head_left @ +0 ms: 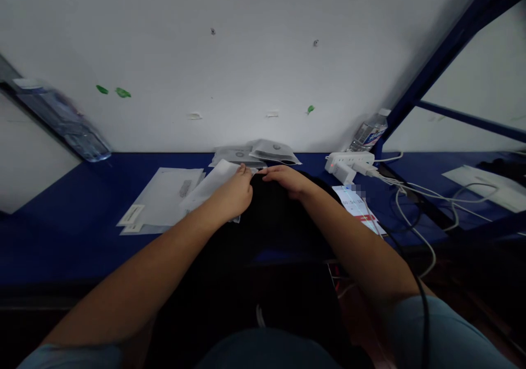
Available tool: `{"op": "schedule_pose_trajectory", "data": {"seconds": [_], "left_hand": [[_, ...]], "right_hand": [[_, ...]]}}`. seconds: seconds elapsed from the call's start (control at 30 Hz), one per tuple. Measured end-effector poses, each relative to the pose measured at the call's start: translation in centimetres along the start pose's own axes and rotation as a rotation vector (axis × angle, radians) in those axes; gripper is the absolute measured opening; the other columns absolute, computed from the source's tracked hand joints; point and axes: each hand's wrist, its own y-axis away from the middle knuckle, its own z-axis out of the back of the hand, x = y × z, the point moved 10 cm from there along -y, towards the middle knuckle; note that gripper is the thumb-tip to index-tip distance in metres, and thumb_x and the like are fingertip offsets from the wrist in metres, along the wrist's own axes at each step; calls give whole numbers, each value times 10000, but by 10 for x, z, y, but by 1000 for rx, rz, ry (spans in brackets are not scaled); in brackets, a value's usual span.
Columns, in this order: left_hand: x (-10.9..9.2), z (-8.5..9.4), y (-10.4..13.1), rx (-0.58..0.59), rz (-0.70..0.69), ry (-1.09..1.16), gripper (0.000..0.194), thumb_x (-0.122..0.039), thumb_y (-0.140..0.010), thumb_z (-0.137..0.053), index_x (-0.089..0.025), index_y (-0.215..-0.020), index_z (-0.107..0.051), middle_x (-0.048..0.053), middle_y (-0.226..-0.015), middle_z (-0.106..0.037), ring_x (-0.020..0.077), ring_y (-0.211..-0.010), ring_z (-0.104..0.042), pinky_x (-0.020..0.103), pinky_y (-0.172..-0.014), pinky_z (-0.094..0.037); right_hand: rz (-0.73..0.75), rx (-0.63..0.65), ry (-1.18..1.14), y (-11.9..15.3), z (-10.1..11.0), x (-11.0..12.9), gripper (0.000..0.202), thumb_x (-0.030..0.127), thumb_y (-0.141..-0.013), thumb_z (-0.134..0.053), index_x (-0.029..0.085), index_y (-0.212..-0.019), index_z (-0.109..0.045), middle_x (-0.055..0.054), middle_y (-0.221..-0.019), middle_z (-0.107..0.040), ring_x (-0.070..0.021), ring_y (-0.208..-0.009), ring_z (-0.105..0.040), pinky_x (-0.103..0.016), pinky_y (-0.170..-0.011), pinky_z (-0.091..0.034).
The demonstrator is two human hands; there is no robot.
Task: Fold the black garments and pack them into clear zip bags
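Observation:
My left hand (236,194) is closed round the edge of a pale plastic bag (211,183), its fingertips close to the bag's upper right corner. My right hand (287,179) reaches in from the right, fingers pressed together at that same corner; what they pinch is too small to make out. Below both hands lies a black cloth item (271,215) on the blue table. Flat frosted bags with white labels (164,194) lie to the left of my left hand. Two more frosted bags (275,151) rest behind the hands against the wall.
On the right are a white power strip (349,159) with plugs and cables, a lit phone (358,207) and a water bottle (371,131). A large bottle (66,122) stands at the left. A blue frame (435,51) rises at the right.

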Motion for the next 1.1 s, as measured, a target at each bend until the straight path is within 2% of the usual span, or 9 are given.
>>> {"op": "schedule_pose_trajectory", "data": {"seconds": [0.17, 0.33, 0.43, 0.6, 0.77, 0.83, 0.9, 1.0, 1.1], "left_hand": [[-1, -4, 2, 26, -7, 1, 667, -51, -897, -364, -96, -1559, -294, 164, -1655, -248, 224, -1534, -236, 353, -1244, -275], [3, -10, 3, 113, 37, -11, 661, -91, -899, -391, -29, -1548, -280, 218, -1651, -213, 250, -1541, -201, 365, -1249, -245], [1, -7, 3, 98, 54, 5, 624, -86, -922, -342, -42, -1543, -300, 195, -1651, -239, 232, -1538, -219, 354, -1246, -253], [-5, -4, 4, 70, 46, 11, 644, -54, -888, -347, -75, -1532, -341, 165, -1647, -281, 212, -1530, -258, 322, -1223, -299], [3, -7, 2, 102, 63, -5, 567, -126, -899, -398, -81, -1463, -440, 179, -1625, -328, 244, -1527, -274, 338, -1213, -305], [6, -8, 1, 109, 61, -13, 540, -201, -912, -438, -77, -1437, -465, 193, -1622, -329, 268, -1527, -274, 350, -1214, -297], [8, -9, 0, 108, 62, -19, 530, -241, -922, -446, -82, -1427, -474, 199, -1617, -338, 284, -1517, -299, 370, -1207, -306], [10, -9, -2, 96, 66, -11, 492, -220, -952, -380, -81, -1411, -491, 202, -1582, -400, 277, -1475, -384, 375, -1178, -349], [15, -7, -4, 59, 89, 2, 461, -198, -973, -316, -97, -1368, -530, 182, -1551, -454, 263, -1424, -458, 360, -1139, -395]], "right_hand": [[10, -274, -4, -1, 32, 0, 205, 106, -663, -620, 219, -827, -668, 44, -665, -641, -137, -603, -579, -252, -606, -471], [13, -256, -7, 3, 35, 3, 192, 127, -629, -624, 223, -790, -582, 60, -649, -579, -126, -573, -537, -232, -554, -415], [30, -242, 47, 3, 31, 5, 202, 154, -645, -615, 228, -824, -560, 59, -668, -565, -129, -588, -535, -237, -571, -422], [155, -348, 389, -1, 26, 15, 173, 242, -754, -640, 211, -910, -573, 39, -752, -590, -127, -654, -532, -245, -634, -421], [182, -607, 806, 24, 55, 35, 330, 471, -865, -658, 198, -1041, -598, -48, -907, -664, -185, -806, -604, -299, -732, -462], [-10, -505, 847, 30, 65, 22, 453, 605, -870, -637, 198, -1066, -624, -57, -768, -674, -201, -680, -610, -316, -648, -467], [-216, -235, 734, 35, 55, -2, 631, 706, -854, -605, 197, -1227, -602, -57, -671, -683, -208, -553, -610, -315, -550, -460], [-184, -46, 617, 41, 32, -4, 845, 696, -816, -673, 273, -1498, -407, -24, -710, -713, -200, -494, -629, -294, -479, -474], [-77, -14, 528, 39, 12, 2, 799, 578, -821, -732, 350, -1511, -400, -17, -864, -724, -166, -532, -649, -267, -471, -518]]}}
